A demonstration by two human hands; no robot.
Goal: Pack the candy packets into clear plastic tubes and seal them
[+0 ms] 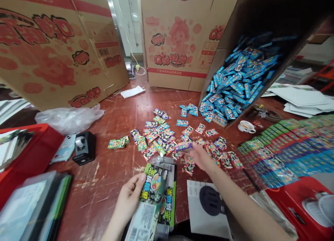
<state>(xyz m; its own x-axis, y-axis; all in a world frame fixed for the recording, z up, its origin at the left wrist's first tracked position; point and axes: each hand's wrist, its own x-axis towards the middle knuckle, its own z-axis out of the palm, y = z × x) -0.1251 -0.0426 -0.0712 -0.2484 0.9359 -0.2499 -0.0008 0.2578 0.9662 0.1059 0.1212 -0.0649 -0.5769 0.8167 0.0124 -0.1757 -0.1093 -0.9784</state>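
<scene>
My left hand [131,192] pinches the edge of a black and green printed candy bag [153,185], which has a barcode panel toward me. Behind it lies a second black and green piece of packaging [170,199]. My right hand [202,156], its fingers closed, grips a purple candy packet [184,147] just above the pile. Under and around it, small candy packets [159,134] in red, purple and green lie scattered over the table. To the left of the pile rest a few green packets [118,142].
A tilted carton [221,56] spills blue packets [235,84] at the right. Two large cartons [180,56] stand behind. Also around me are a tape dispenser [85,148], a plastic bag [69,118], a cup [246,126], a red bin [39,143] and stacked colourful packaging [281,150].
</scene>
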